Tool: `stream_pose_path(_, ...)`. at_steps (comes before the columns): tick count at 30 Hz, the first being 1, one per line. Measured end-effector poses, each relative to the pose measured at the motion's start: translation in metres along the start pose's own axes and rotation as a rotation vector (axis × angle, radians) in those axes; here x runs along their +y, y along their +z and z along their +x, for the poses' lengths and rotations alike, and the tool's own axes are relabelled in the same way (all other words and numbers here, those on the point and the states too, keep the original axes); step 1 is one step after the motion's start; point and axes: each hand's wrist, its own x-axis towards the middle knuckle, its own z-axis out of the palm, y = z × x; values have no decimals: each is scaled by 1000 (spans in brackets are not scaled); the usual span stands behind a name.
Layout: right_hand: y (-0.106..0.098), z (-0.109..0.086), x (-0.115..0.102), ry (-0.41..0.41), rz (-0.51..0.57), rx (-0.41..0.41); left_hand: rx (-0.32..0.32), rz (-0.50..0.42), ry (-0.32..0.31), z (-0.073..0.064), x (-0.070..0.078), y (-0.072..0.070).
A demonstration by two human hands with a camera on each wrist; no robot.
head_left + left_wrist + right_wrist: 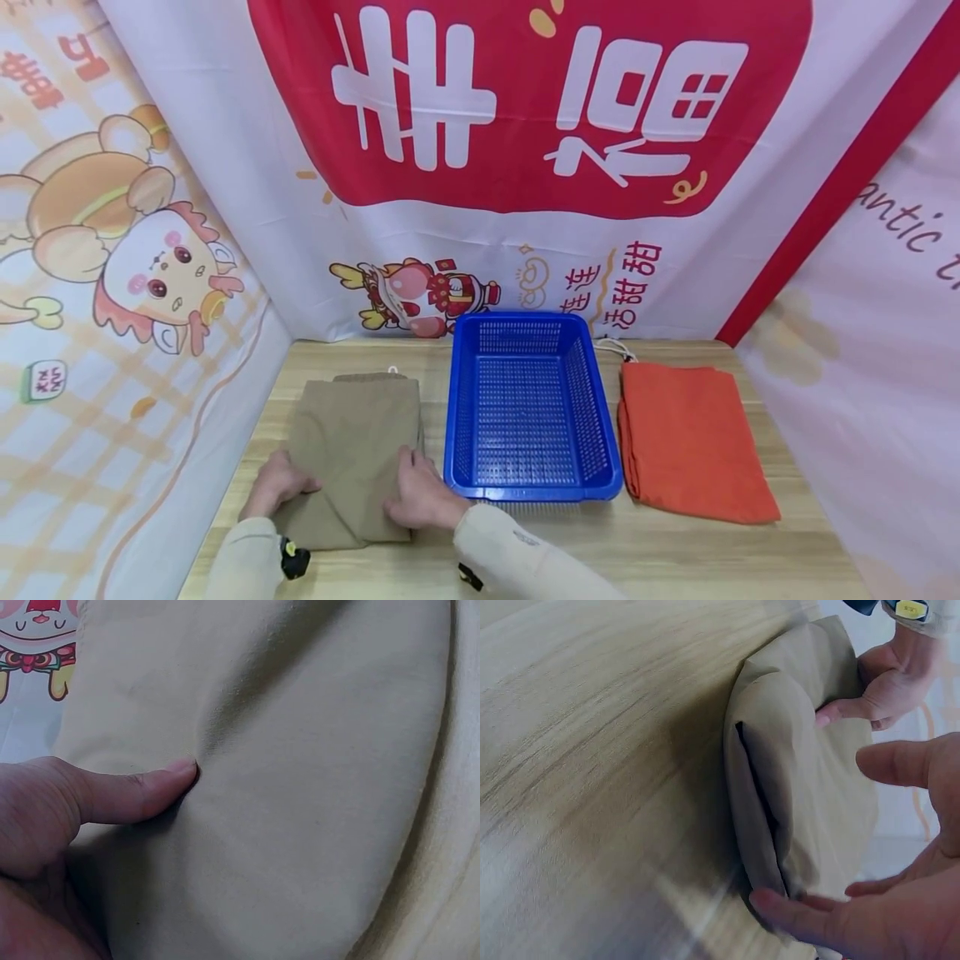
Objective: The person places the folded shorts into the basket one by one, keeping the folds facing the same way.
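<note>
Folded khaki pants (pixel 352 442) lie on the left of the table, a strip of gathered waistband showing at the far end. My left hand (pixel 279 483) grips their left edge; in the left wrist view its thumb (pixel 161 787) presses a dent into the cloth, with the other fingers mostly hidden. At the right edge is my right hand (pixel 423 492). In the right wrist view its fingers are extended, a fingertip (pixel 769 900) touching the layered fold (pixel 761 802), while the thumb (pixel 892 761) stands apart from the cloth.
An empty blue plastic basket (pixel 525 417) stands just right of the pants. Beyond it lies a folded orange garment (pixel 697 442) with a white cord (pixel 618 348) at its far corner. Printed cloth hangings (pixel 525 275) border the wooden table (pixel 675 558) at the back and sides.
</note>
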Motion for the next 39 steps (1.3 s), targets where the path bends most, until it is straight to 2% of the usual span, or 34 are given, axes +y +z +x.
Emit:
stream_pose_path(5,6,9,1,73,61,60,-10,-4,-13,2,-3,0)
stream_pose_path(9,7,14,1,133,160,89,-32,-14,-15,3,-4,0)
stream_pose_path(14,10,19,0,211,288,117,-66,-90,-23,3,-3,-4)
stream_pose_path(22,15,30,0,362,543,175,-55,-200,-55,9,3,-7)
stream_pose_path(30,20,37,0,368,753,177,-57,-246,-99,13,9,-10)
stream_pose_path(39,20,36,-4,382,771,201,-80,-263,-70,11,14,-10)
